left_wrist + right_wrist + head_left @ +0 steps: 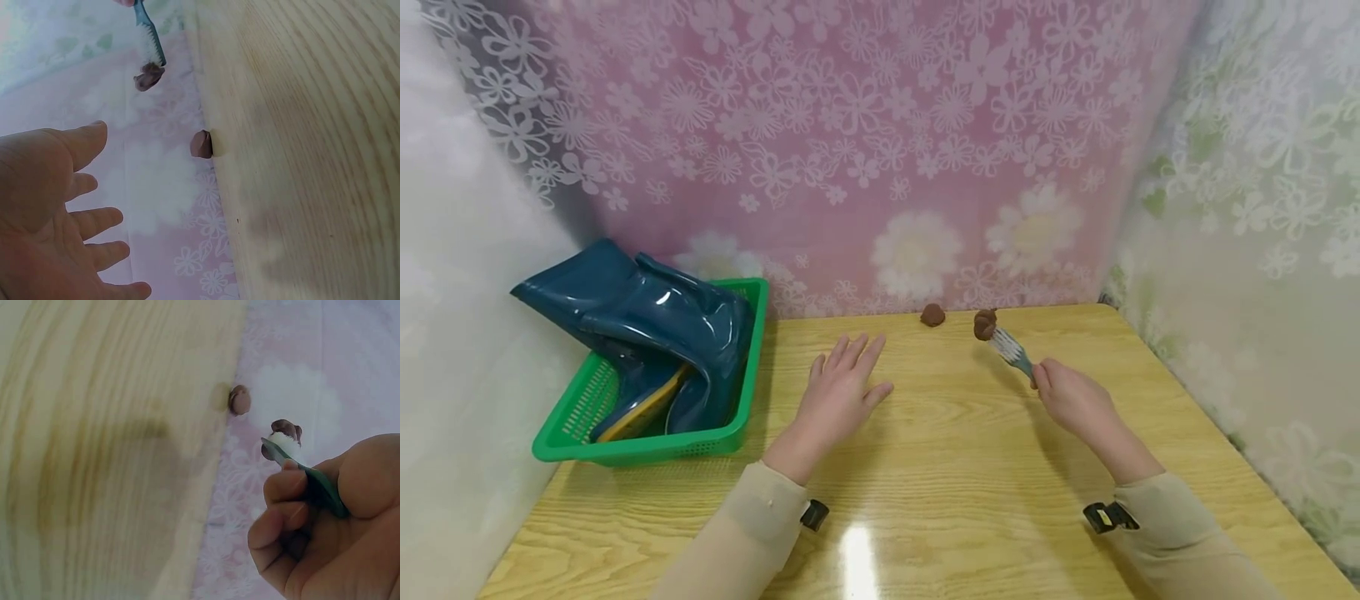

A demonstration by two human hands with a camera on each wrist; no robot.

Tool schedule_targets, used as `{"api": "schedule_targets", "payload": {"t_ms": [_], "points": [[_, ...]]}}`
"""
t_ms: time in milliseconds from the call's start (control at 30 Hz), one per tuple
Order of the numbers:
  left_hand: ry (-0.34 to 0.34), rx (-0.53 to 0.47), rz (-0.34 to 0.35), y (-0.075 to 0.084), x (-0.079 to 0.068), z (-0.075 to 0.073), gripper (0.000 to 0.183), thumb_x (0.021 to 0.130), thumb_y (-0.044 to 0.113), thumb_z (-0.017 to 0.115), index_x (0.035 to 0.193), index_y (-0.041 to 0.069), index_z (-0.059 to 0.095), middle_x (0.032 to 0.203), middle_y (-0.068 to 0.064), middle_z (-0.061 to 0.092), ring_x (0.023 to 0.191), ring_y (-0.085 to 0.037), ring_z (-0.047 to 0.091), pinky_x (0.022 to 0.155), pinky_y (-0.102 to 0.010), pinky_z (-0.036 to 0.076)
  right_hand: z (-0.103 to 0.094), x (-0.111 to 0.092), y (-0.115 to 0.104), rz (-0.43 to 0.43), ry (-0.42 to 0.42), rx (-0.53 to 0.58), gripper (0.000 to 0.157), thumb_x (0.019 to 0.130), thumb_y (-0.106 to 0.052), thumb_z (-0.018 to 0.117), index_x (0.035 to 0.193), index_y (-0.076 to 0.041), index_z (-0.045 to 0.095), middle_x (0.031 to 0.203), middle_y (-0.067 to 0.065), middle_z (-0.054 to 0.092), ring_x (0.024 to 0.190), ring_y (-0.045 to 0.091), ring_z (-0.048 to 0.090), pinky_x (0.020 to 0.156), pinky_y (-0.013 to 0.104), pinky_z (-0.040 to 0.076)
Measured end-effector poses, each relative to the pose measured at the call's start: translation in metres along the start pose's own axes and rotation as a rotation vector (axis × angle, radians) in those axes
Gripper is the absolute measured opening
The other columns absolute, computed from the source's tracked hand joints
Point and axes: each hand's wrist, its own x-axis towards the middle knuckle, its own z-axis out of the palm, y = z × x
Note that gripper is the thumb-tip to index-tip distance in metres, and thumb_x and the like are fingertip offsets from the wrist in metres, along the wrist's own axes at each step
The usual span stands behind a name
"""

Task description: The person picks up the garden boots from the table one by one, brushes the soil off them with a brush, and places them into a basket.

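Note:
My right hand (1075, 398) grips the handle of a blue-green brush (1012, 350) with white bristles, held above the table. A brown, clay-like lump (985, 324) clings to the brush's far end, as the left wrist view also shows. A second brown lump (932, 315) sits on the table by its back edge, left of the brush. My left hand (837, 392) hovers palm down over the table, fingers spread and holding nothing. In the right wrist view my fingers curl round the brush handle (322, 487).
A green plastic basket (748, 400) stands on the left of the wooden table (940, 500). Dark blue rubber boots (655, 308) lie in it, one sticking out past the rim. Pink flowered cloth (850, 167) hangs behind the table, with pale curtains at both sides.

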Motion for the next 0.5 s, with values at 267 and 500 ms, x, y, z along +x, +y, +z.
{"api": "schedule_targets", "payload": {"t_ms": [267, 500], "points": [[-0.012, -0.010, -0.017, -0.003, -0.003, 0.007, 0.074, 0.114, 0.047, 0.062, 0.177, 0.023, 0.031, 0.179, -0.012, 0.031, 0.168, -0.038, 0.016, 0.128, -0.075, 0.018, 0.006, 0.008, 0.020, 0.049, -0.072, -0.043, 0.049, 0.121, -0.024, 0.024, 0.104, 0.004, 0.060, 0.081, 0.012, 0.055, 0.072, 0.028, 0.053, 0.068, 0.046, 0.045], [-0.007, 0.003, -0.028, -0.007, -0.002, 0.010, 0.074, 0.114, 0.047, 0.062, 0.177, 0.025, 0.031, 0.180, -0.012, 0.029, 0.168, -0.039, 0.016, 0.128, -0.075, 0.017, 0.010, 0.008, 0.028, -0.009, -0.042, -0.153, 0.042, 0.118, -0.016, 0.034, 0.092, 0.001, 0.062, 0.088, 0.018, 0.066, 0.082, 0.040, 0.066, 0.071, 0.056, 0.053]]}}
